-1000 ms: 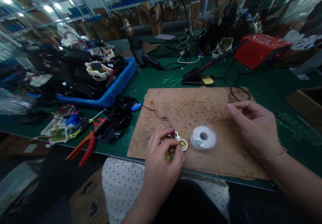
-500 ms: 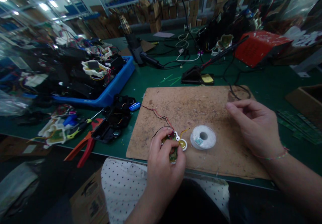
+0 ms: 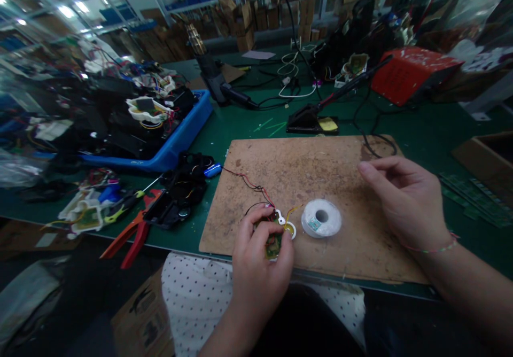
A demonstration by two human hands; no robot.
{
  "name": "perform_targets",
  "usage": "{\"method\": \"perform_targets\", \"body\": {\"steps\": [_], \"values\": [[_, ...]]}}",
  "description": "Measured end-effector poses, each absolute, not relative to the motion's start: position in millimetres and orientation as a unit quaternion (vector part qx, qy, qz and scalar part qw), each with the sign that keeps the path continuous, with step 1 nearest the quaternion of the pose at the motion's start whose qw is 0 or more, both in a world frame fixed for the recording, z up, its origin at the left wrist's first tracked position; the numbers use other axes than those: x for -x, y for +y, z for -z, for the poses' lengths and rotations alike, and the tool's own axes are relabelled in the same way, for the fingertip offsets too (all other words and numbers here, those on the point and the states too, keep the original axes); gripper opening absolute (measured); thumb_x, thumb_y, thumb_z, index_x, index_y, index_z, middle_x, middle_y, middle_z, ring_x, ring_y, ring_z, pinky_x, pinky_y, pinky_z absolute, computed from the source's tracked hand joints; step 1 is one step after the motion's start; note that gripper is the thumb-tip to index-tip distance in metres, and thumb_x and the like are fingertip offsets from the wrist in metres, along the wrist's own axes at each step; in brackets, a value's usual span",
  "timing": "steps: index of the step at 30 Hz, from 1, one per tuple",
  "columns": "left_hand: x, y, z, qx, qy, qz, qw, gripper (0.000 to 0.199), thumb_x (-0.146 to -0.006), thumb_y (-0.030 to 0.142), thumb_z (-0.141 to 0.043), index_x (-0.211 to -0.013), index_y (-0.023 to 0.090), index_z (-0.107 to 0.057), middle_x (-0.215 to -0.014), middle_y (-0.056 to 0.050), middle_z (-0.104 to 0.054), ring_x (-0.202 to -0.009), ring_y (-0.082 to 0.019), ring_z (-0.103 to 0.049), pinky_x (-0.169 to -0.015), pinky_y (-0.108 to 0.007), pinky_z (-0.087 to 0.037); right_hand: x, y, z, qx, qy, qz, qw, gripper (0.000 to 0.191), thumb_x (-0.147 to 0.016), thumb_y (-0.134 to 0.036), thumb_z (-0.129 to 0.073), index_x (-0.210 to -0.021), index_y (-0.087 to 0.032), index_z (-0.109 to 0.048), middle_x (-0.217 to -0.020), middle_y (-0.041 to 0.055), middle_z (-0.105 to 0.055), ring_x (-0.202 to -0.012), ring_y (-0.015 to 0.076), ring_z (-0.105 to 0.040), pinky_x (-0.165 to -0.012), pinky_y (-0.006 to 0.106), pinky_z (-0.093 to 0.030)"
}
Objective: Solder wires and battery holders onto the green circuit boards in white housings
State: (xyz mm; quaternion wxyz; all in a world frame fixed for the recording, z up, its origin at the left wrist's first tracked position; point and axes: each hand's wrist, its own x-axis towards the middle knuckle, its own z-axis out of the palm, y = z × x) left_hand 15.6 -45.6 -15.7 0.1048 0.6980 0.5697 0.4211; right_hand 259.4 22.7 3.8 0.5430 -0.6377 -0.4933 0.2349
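My left hand [image 3: 259, 258] is closed around a small green circuit board [image 3: 273, 249], holding it at the front of a brown work board [image 3: 344, 178]. Part of the circuit board is hidden under the fingers. By the thumb tip lies a round white-rimmed disc [image 3: 294, 231], with a yellow wire rising beside it. Red and black wires [image 3: 250, 184] run from the circuit board to a blue cylinder [image 3: 212, 170]. A white-sided spool [image 3: 321, 219] stands just right of that hand. Above the right part of the work board, my right hand [image 3: 409, 196] has thumb and forefinger pinched; whatever may be between them is too small to see.
Red-handled pliers [image 3: 138, 234] and opened black housings [image 3: 176, 191] lie at left, before a blue bin [image 3: 172, 151] full of parts. Behind are a heat gun [image 3: 212, 74], a soldering-iron stand [image 3: 304, 119] and a red box-shaped unit [image 3: 409, 74]. A cardboard box [image 3: 487, 156] sits at right.
The whole view has shifted slightly. Both hands keep nearly the same pose, and the circuit board stays in my left hand.
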Motion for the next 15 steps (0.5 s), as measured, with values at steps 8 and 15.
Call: {"method": "perform_targets", "body": {"steps": [8, 15], "values": [[-18.9, -45.2, 17.4, -0.695, 0.572, -0.425, 0.098, 0.009, -0.085, 0.009, -0.064, -0.086, 0.018, -0.064, -0.110, -0.010, -0.065, -0.118, -0.027, -0.065, -0.104, -0.045, -0.055, -258.5, 23.6, -2.2, 0.639, -0.494, -0.223, 0.546, 0.022, -0.079, -0.041, -0.082, -0.082, -0.020, -0.076, -0.069, -0.0009, -0.060, -0.061, 0.0091, -0.048, -0.055, 0.024, -0.037], [-18.5, -42.6, 12.7, -0.671, 0.574, -0.458, 0.103, 0.010, -0.085, 0.008, -0.062, -0.084, 0.018, -0.060, -0.102, -0.008, -0.067, -0.110, -0.023, -0.068, -0.099, -0.039, -0.056, -258.6, 24.6, -0.7, 0.635, -0.494, -0.223, 0.549, 0.025, -0.076, -0.043, -0.083, -0.082, -0.020, -0.076, -0.068, -0.0012, -0.062, -0.060, 0.0078, -0.049, -0.055, 0.022, -0.037]]}}
